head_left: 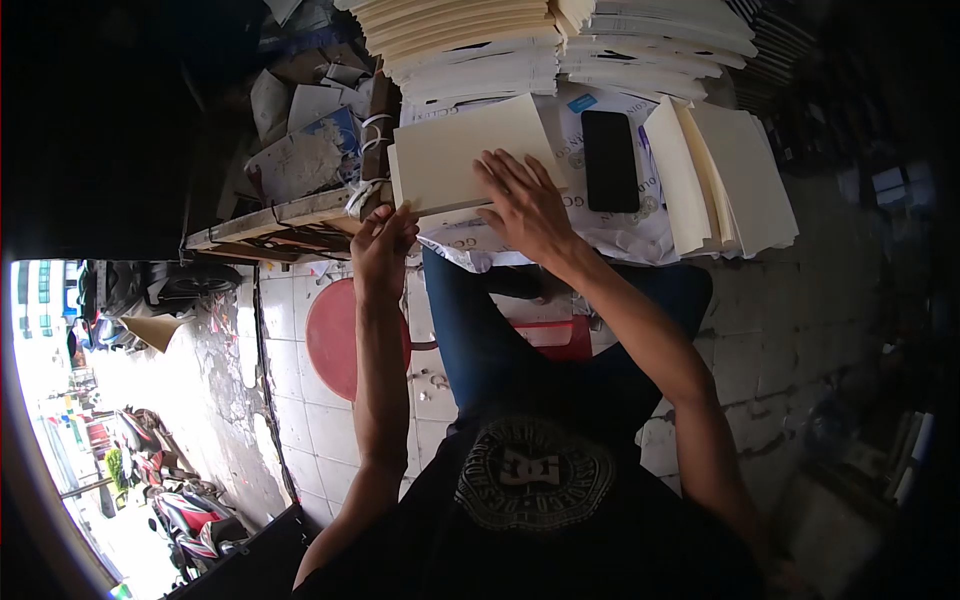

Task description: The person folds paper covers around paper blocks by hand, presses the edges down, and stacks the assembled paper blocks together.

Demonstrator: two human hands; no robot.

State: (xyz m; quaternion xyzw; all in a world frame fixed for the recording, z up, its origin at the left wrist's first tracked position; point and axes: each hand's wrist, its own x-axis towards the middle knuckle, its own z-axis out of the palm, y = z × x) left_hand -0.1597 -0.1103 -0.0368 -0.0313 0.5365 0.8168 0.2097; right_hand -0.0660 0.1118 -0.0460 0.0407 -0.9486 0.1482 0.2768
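A cream sheet or folder (450, 155) lies at a slant on the paper-covered table, with another pale edge showing beneath it. My left hand (383, 245) pinches its lower left corner between thumb and fingers. My right hand (525, 200) lies spread on its right part, fingers apart and palm down. Just right of it a black phone (610, 160) rests on the printed wrapping paper (650, 238). Farther right is a pile of cream folded sheets (735, 175).
Tall stacks of paper (470, 50) stand along the table's back. A wooden frame (290, 215) and paper scraps (310, 150) are at the left. Below are a red stool (335, 338) and tiled floor; motorcycles (190, 515) stand outside.
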